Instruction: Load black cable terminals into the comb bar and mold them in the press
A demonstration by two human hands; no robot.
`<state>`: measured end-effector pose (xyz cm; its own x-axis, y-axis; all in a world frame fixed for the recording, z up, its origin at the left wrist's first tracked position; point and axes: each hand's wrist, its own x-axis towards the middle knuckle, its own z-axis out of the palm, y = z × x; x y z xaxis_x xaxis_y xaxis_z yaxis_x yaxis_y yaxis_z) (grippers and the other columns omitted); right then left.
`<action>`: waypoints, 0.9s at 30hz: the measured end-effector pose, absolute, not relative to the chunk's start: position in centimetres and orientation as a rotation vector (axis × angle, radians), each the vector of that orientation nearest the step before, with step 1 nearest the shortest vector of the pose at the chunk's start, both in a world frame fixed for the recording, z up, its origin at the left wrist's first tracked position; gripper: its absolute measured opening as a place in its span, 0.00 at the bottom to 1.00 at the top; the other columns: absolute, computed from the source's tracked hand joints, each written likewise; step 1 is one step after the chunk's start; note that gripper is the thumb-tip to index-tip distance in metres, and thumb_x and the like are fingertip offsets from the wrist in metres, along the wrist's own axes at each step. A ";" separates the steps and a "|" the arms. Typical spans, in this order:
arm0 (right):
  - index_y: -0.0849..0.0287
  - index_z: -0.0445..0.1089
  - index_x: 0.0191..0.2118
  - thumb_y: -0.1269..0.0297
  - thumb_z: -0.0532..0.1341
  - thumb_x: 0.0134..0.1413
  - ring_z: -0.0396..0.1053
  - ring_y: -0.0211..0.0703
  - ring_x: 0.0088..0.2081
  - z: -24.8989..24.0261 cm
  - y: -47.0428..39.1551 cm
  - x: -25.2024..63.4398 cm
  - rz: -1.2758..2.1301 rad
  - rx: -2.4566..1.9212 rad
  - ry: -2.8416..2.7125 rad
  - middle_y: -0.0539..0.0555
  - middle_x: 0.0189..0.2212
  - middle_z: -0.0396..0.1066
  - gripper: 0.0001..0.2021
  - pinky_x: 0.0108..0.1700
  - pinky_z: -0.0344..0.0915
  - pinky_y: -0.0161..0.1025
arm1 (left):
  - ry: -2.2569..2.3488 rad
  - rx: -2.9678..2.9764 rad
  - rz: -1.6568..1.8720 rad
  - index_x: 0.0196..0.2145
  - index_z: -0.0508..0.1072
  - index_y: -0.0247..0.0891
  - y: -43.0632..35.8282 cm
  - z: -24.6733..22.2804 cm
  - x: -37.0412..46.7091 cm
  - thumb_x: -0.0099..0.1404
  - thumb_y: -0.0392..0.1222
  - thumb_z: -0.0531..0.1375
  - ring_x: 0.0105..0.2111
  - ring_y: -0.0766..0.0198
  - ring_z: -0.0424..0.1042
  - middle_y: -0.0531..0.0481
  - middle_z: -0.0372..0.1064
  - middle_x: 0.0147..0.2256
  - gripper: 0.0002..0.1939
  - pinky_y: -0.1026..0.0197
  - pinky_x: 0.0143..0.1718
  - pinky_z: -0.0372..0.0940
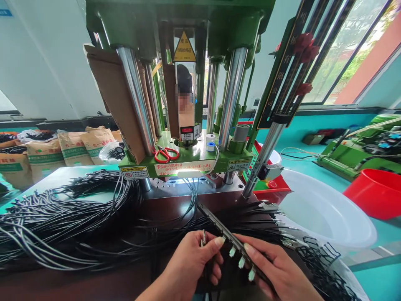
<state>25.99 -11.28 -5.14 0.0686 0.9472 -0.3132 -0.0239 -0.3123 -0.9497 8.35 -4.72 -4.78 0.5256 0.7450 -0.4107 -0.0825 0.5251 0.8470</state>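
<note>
My right hand [269, 263] is closed round the near end of a long dark metal bar [219, 225]. The bar slants up and left toward the press, and several pale connector ends [241, 262] stick out along its lower edge. My left hand [199, 259] is beside the bar, its thumb and fingers pinched round thin black cables with metal tips [204, 237]; how many is hidden. The left thumb is close to the bar's edge. Beyond the hands, several black cables [192, 192] run out from under the green press [184, 156].
A large bundle of black cables [94, 209] lies at the left, more cables [250, 219] at the right. Red-handled scissors [166, 155] rest on the press. A white tub [326, 205], red bucket [376, 194] and paper sacks [44, 154] stand around. A person [184, 92] is behind the press.
</note>
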 end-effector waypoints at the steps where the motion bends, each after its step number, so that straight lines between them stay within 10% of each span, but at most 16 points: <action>1: 0.56 0.71 0.52 0.43 0.60 0.50 0.49 0.28 0.15 -5.0 -11.4 26.3 1.395 -1.473 -0.942 0.47 0.18 0.63 0.28 0.15 0.44 0.27 | 0.865 0.863 0.578 0.33 0.67 0.33 -4.7 -4.6 8.0 0.55 0.49 0.65 0.19 0.70 0.65 0.52 0.66 0.24 0.17 0.66 0.20 0.62; 5: 0.53 0.70 0.52 0.43 0.62 0.48 0.54 0.30 0.16 -5.3 -11.8 27.3 1.398 -1.495 -0.836 0.48 0.21 0.66 0.28 0.15 0.43 0.28 | 0.834 0.739 0.605 0.39 0.68 0.33 -4.9 -4.4 6.6 0.54 0.43 0.67 0.26 0.67 0.70 0.52 0.67 0.27 0.17 0.59 0.33 0.68; 27: 0.52 0.73 0.51 0.42 0.60 0.49 0.51 0.33 0.14 -5.4 -11.3 27.0 1.406 -1.465 -1.106 0.50 0.17 0.64 0.27 0.14 0.49 0.31 | 0.946 1.007 0.590 0.29 0.65 0.35 -4.6 -5.2 8.0 0.59 0.52 0.59 0.12 0.77 0.54 0.57 0.62 0.20 0.16 0.71 0.13 0.47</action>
<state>27.00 -11.34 -5.42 -0.0026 0.9563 -0.2922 0.0592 -0.2916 -0.9547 8.01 -4.60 -5.21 0.4871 0.7850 -0.3828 0.0011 0.4378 0.8991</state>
